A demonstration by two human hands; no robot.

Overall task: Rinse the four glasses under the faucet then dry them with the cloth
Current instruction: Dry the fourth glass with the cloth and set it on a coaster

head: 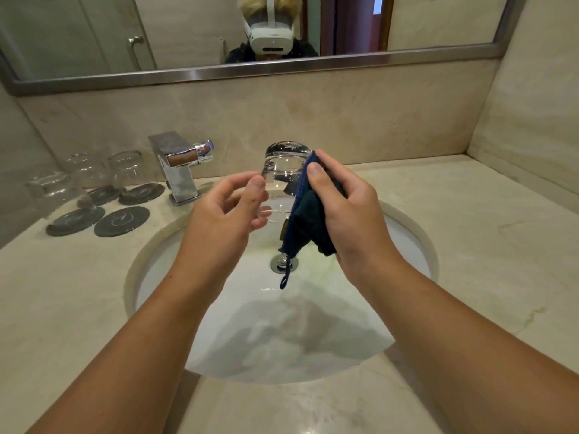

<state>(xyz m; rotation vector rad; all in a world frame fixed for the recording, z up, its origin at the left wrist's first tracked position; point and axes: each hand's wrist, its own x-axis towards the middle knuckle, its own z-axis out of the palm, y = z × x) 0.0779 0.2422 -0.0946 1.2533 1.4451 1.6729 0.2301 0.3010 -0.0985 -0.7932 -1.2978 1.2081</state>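
A clear glass point(282, 164) is held base-up above the sink point(416, 245). My left hand point(225, 214) pinches its lower left side near the rim between thumb and curled fingers. My right hand point(351, 211) grips a dark blue cloth point(308, 220) and presses it against the glass's right side, thumb on top. A loop of the cloth hangs toward the drain point(283, 264). Three more glasses point(51, 189) point(84, 170) point(128, 167) stand upside down on dark coasters at the left of the counter.
A chrome faucet point(178, 164) stands left of the held glass, with no water running. One dark coaster point(122, 220) lies bare near the basin's left edge. The marble counter point(485, 245) extends right to a wall. A mirror point(188, 32) hangs above the backsplash.
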